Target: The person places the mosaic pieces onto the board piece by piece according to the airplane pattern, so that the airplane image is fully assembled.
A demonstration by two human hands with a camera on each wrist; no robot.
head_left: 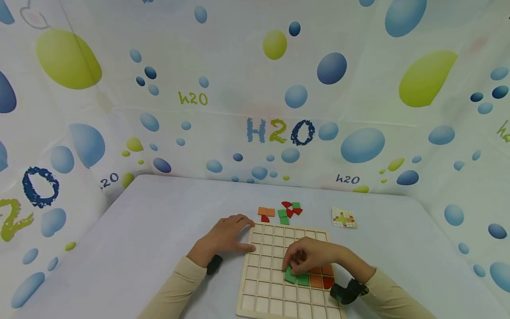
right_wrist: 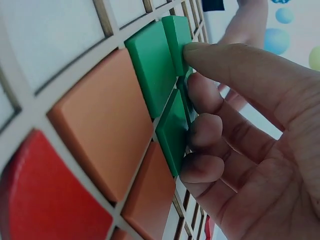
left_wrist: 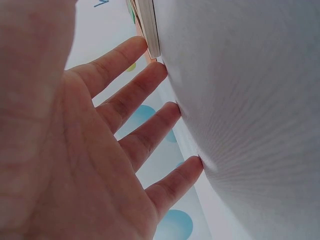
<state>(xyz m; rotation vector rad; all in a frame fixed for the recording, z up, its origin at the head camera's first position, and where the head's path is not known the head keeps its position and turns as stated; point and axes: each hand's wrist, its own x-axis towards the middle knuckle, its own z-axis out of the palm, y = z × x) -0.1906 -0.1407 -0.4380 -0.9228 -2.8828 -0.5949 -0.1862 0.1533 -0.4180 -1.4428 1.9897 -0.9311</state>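
Observation:
A wooden grid board lies on the white-covered table. My left hand touches its upper left edge with fingers spread and fairly straight; in the left wrist view, fingertips meet the board's side and the cloth. Over the board, my right hand pinches a green square tile between thumb and fingers. That tile stands tilted at a cell beside a flat green tile. Orange tiles and a red quarter-round tile occupy neighbouring cells. The right hand hides part of this group in the head view.
Beyond the board's far edge lie loose orange tiles, green tiles and red quarter-round tiles. A pattern card rests farther right. A patterned curtain rises behind the table.

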